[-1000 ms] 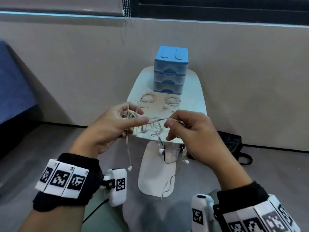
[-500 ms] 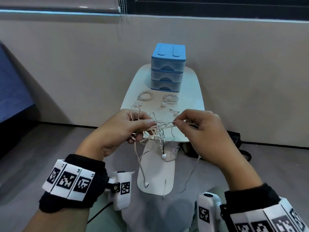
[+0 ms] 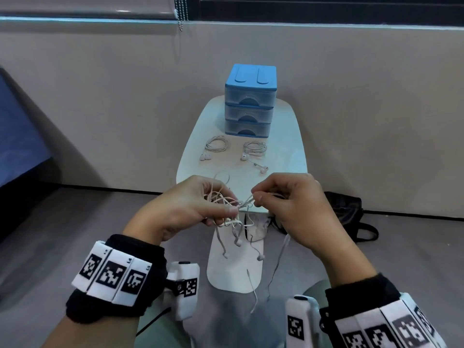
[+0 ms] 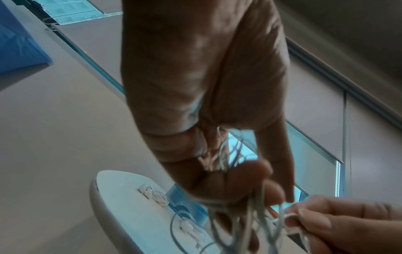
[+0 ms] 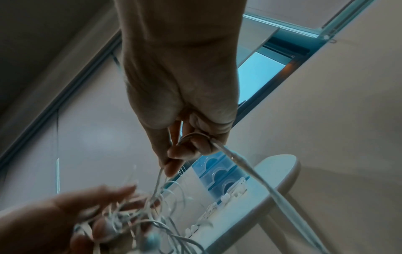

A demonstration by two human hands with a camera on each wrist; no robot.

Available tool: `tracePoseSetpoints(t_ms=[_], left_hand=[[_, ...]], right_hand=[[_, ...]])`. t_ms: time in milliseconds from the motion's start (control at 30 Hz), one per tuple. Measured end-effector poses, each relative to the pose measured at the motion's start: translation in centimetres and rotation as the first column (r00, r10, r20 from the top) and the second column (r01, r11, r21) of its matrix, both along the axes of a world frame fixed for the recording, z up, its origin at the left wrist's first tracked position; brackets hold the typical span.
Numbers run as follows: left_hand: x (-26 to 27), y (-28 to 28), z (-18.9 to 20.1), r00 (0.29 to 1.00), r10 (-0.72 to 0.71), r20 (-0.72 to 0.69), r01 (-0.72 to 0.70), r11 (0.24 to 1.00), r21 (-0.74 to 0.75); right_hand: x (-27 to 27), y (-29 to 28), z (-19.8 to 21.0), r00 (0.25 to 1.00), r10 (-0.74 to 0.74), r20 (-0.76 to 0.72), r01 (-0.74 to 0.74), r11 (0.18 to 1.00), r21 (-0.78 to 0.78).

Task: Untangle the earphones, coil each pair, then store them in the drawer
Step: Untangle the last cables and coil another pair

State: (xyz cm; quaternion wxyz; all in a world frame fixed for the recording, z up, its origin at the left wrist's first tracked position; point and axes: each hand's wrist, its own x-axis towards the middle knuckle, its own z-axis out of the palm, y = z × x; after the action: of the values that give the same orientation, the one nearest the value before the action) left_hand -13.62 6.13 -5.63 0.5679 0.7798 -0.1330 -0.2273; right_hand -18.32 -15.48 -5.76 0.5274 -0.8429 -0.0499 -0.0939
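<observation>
Tabletop [image 3: 288,136]: blue drawers [image 3: 249,101], two coiled earphones [image 3: 216,144] | my left hand [image 3: 185,212] grips tangled earphones [image 3: 226,207] | my right hand [image 3: 288,202] pinches one cord.

Right hand [image 3: 293,204] has drawn closer to left hand [image 3: 190,209], its pinch on the cable now just beside the left thumb at frame centre. Tangled earphones [image 3: 233,212] bunched tighter between them; stretched span gone. Dangling earbuds now hang lower, over the table's base at lower centre.
</observation>
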Motion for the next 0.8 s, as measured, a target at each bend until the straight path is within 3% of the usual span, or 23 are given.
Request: tracePoseSetpoints(t_ms=[100, 233, 333, 433, 667, 800], left_hand=[[0.1, -0.1, -0.3, 0.996, 0.082, 0.039, -0.082, 0.997, -0.006], [0.2, -0.5, -0.1, 0.984, 0.157, 0.081, -0.153, 0.987, -0.055], [0.0, -1.0, 0.0, 0.982, 0.139, 0.124, -0.132, 0.989, -0.063], [-0.2, -1.4, 0.4, 0.986, 0.080, 0.148, -0.070, 0.995, -0.073], [0.1, -1.1, 1.6, 0.971, 0.129, 0.201, -0.092, 0.978, -0.186], [0.2, -1.1, 1.9, 0.951, 0.170, 0.257, -0.107, 0.965, -0.240]], right_hand=[[0.2, -0.4, -0.6, 0.999, -0.015, -0.036, 0.016, 1.000, 0.021], [0.2, -0.5, -1.6, 0.976, 0.121, -0.181, -0.131, 0.991, -0.041], [0.3, 0.3, -1.7, 0.991, 0.097, -0.090, -0.106, 0.989, -0.105], [1.0, 1.3, -0.9, 0.995, 0.100, 0.023, -0.100, 0.995, -0.022], [1.5, 2.0, -0.9, 0.976, 0.219, 0.006, -0.213, 0.938, 0.275], [1.7, 2.0, -1.1, 0.965, 0.260, -0.012, -0.252, 0.944, 0.213]])
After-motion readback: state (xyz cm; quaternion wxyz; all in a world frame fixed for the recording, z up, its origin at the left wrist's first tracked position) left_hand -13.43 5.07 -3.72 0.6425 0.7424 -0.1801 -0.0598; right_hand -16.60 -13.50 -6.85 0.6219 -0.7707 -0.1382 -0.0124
